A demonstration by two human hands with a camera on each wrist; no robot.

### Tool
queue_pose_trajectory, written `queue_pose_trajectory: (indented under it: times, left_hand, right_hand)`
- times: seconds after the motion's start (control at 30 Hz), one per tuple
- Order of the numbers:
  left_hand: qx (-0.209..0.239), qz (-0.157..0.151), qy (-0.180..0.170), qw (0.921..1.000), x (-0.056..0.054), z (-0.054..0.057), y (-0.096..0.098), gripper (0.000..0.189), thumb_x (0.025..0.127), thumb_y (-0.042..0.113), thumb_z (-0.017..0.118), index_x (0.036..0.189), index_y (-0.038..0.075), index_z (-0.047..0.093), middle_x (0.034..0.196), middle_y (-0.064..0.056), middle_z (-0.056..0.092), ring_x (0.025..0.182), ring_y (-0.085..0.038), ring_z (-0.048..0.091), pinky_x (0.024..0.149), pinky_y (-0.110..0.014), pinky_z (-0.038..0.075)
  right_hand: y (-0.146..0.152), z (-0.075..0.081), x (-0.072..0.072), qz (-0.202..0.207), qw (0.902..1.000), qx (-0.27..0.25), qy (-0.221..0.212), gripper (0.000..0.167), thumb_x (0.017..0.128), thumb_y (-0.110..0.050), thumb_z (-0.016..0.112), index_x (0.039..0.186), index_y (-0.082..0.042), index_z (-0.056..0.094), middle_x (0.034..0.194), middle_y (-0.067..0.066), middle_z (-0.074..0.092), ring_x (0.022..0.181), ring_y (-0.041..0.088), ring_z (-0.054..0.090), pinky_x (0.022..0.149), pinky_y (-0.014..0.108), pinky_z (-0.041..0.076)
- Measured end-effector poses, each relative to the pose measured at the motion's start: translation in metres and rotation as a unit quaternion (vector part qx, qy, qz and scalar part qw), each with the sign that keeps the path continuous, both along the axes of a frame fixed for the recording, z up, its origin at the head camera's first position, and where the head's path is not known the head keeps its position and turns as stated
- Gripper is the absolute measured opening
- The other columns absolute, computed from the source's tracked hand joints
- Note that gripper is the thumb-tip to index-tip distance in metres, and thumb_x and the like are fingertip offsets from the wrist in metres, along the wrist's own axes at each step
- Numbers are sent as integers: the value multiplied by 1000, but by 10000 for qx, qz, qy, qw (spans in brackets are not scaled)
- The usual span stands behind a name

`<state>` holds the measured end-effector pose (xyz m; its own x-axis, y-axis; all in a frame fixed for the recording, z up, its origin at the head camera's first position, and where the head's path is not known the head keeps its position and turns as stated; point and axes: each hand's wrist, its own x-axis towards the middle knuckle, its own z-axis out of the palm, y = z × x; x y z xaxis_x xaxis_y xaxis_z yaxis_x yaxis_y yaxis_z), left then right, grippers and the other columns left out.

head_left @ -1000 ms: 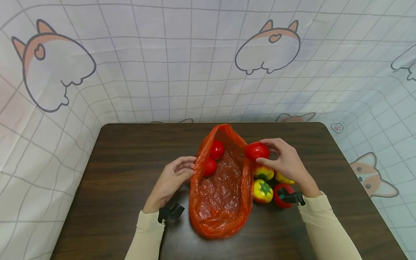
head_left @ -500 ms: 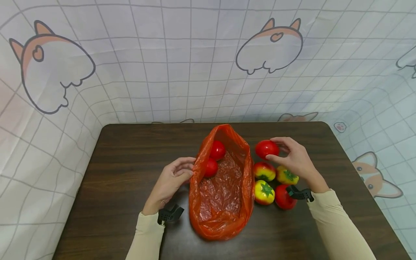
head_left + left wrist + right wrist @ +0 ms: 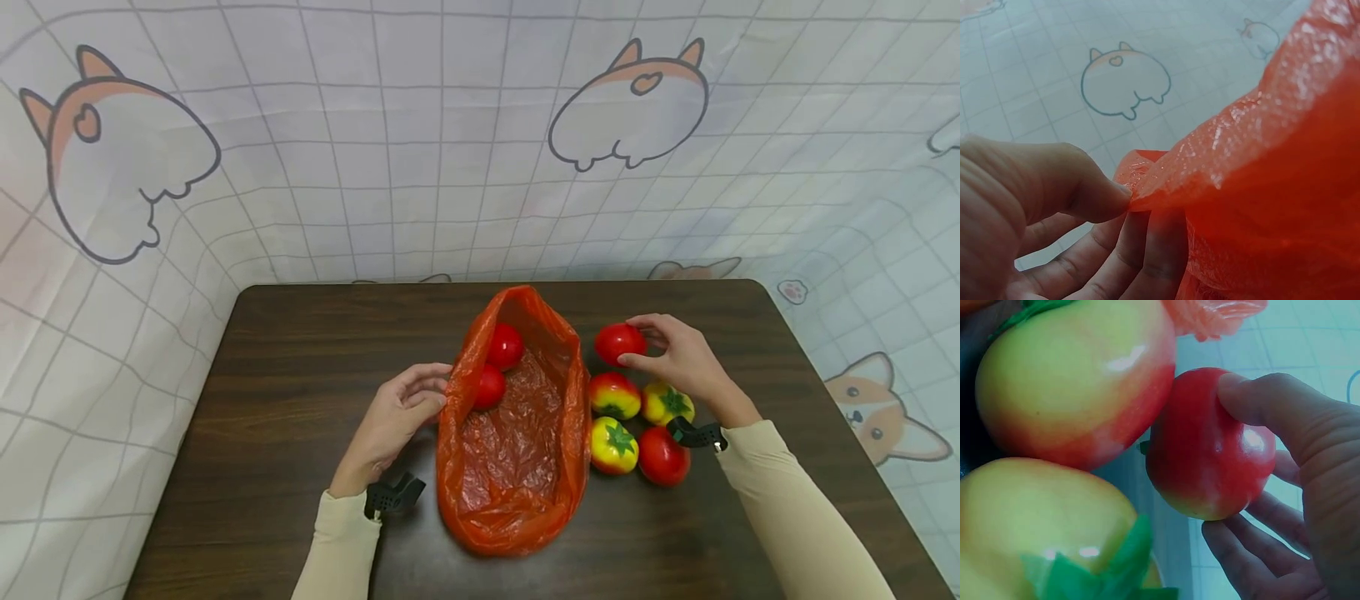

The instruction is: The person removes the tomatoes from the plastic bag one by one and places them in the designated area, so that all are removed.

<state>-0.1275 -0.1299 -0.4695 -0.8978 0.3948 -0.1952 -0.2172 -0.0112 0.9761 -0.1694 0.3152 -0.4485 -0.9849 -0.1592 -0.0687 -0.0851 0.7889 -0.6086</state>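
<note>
An orange plastic bag (image 3: 517, 467) lies with its mouth wide in the middle of the table. My left hand (image 3: 393, 421) pinches the left side of its rim; the left wrist view shows the bag's thin film (image 3: 1166, 184) between thumb and fingers. Inside the bag, two red tomatoes (image 3: 491, 387) lie against the left wall. To the right of the bag, my right hand (image 3: 686, 358) holds a glossy red tomato (image 3: 1200, 450), thumb on one side and fingertips on the other.
Just right of the bag sit a red-and-yellow tomato (image 3: 615, 395), two yellower ones with green leaf tops, one behind (image 3: 667, 403) and one in front (image 3: 613, 447), and a red tomato (image 3: 664, 457). A patterned cloth wall (image 3: 480, 167) rises behind the dark wooden table (image 3: 315, 400).
My right hand has moved right with the red tomato, from over the bag's right rim to beside the bag. My left hand stays at the left rim.
</note>
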Motion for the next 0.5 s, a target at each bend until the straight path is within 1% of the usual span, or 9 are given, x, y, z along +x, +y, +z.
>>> queue_pose_trajectory:
  times: [0.2,0.43,0.5]
  left_hand:
    - [-6,60,-26,10000,0,-1,0,44,99,16,68,141,12,57,125,-12,63,103,-13,71,90,-30,62]
    - [168,-5,-33,9999,0,0,0,49,101,13,66,146,3,51,126,-16,62,99,-13,71,88,-29,63]
    - [178,-21,-36,9998,0,1,0,50,101,13,66,147,2,50,126,-16,62,99,-12,71,88,-29,63]
  right_hand:
    - [-2,-6,-4,93,9999,67,-106,62,90,-37,80,139,-5,57,140,22,60,127,44,63,104,58,53]
    - [-3,-14,-7,177,9996,145,-188,63,90,-39,80,139,-5,58,140,22,60,128,45,63,105,59,53]
    - [-4,-16,-8,199,9995,123,-194,63,90,-39,80,138,-5,58,140,23,60,127,45,63,105,59,53]
